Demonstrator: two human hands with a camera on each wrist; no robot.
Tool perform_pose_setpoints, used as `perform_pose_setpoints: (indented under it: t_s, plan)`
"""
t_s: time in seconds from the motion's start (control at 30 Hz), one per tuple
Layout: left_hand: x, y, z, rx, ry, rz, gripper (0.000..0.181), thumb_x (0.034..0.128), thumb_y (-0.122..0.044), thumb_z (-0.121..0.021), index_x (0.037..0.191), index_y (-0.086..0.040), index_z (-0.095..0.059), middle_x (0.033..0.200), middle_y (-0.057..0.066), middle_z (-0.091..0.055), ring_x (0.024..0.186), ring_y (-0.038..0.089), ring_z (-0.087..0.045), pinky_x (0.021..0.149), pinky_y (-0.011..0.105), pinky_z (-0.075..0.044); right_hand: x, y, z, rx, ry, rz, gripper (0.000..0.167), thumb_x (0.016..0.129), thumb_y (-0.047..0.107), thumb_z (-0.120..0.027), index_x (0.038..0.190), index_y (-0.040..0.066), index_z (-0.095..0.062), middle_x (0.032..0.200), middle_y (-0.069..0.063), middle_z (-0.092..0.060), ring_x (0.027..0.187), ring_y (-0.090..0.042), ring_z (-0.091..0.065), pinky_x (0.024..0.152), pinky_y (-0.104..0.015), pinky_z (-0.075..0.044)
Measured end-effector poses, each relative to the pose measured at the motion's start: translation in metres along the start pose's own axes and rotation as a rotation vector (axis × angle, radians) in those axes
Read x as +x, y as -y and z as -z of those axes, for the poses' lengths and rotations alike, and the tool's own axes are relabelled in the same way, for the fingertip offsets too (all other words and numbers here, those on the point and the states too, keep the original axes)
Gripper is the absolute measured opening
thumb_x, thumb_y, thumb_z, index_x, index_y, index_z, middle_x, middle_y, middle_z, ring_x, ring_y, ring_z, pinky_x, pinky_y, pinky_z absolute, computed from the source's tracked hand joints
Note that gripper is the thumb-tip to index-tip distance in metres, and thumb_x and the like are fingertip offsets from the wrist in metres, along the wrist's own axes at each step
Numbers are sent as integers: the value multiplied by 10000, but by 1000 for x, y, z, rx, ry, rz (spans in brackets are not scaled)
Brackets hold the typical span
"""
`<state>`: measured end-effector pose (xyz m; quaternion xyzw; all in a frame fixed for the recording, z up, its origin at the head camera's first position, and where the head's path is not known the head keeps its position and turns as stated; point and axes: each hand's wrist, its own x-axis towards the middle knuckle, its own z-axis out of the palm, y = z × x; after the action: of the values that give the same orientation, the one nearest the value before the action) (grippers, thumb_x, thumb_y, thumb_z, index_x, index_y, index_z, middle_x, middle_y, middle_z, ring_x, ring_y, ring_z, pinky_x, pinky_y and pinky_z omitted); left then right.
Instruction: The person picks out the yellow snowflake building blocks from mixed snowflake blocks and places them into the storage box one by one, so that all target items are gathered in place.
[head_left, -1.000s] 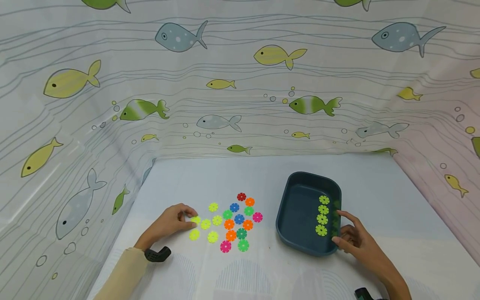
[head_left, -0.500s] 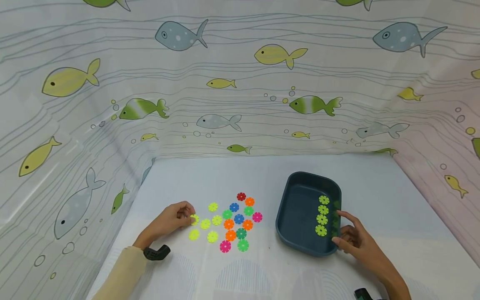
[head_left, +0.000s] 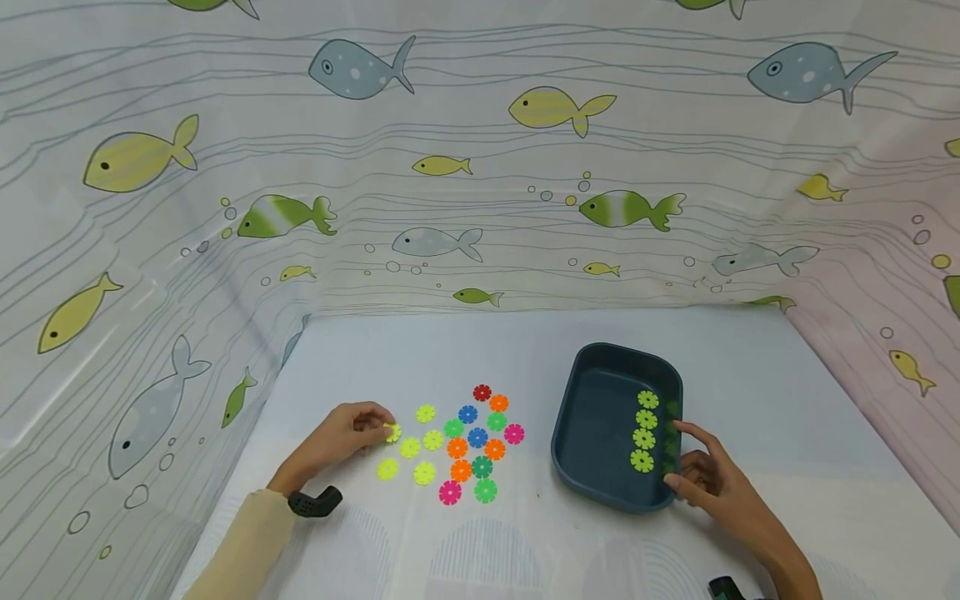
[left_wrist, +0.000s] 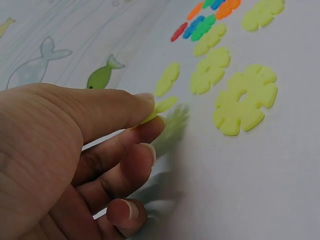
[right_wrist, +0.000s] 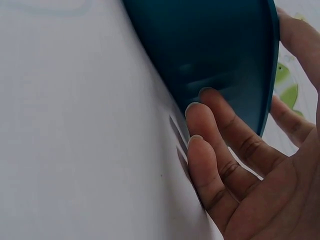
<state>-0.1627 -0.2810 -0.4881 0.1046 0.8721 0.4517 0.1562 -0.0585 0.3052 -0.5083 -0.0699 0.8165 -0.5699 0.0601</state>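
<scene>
My left hand [head_left: 352, 432] pinches a yellow snowflake disc [left_wrist: 162, 107] between thumb and index finger, just above the white table. The other fingers are bent beneath it in the left wrist view. Several more yellow discs [head_left: 409, 448] lie flat to the right of this hand. Beyond them is a cluster of orange [head_left: 457, 448], blue [head_left: 477, 437], green [head_left: 486, 491], pink [head_left: 450, 492] and red [head_left: 482, 392] discs. My right hand [head_left: 708, 475] holds the right side of a dark blue tray [head_left: 592, 425], its fingertips against the outer wall. Inside, yellow discs [head_left: 647, 419] form a column along the right.
A white cloth with pale patterns covers the table [head_left: 510, 350]. Fish-printed sheeting [head_left: 442, 200] stands up behind and along both sides. Black straps [head_left: 315, 502] sit at the wrists.
The left hand takes the yellow disc up off the table and turns it slightly in its fingertips. The right hand and the tray stay in place.
</scene>
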Motion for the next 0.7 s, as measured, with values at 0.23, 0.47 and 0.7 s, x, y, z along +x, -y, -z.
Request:
perform_pose_setpoints:
  t_s: [0.23,0.47,0.7]
  plan:
    - [5,-6,-3,29,-5,2,237,982,-153,-716,1187,-36,-692,951,103,-663,712,267,-582,595,312,-515,0,0,0,4,0,1,748,1012,144,-678,1612,203,-234,1022,-202,-635,764,-288,-652,641,-358,-543]
    - [9,-15,-4,12,19,-24,236,955,-223,-757,1156,-106,-715,967,68,-671,718,241,-590,607,307,-524,-1,0,1,23,13,10,750,1015,127,-668,1616,213,-228,1046,-211,-622,776,-291,-649,642,-360,-541]
    - [16,-20,-10,61,30,-45,222,951,-283,-764,1137,-165,-729,955,34,-666,776,219,-585,643,282,-518,0,-1,2,16,16,33,746,1019,125,-661,1619,188,-222,1027,-201,-638,754,-281,-653,632,-360,-541]
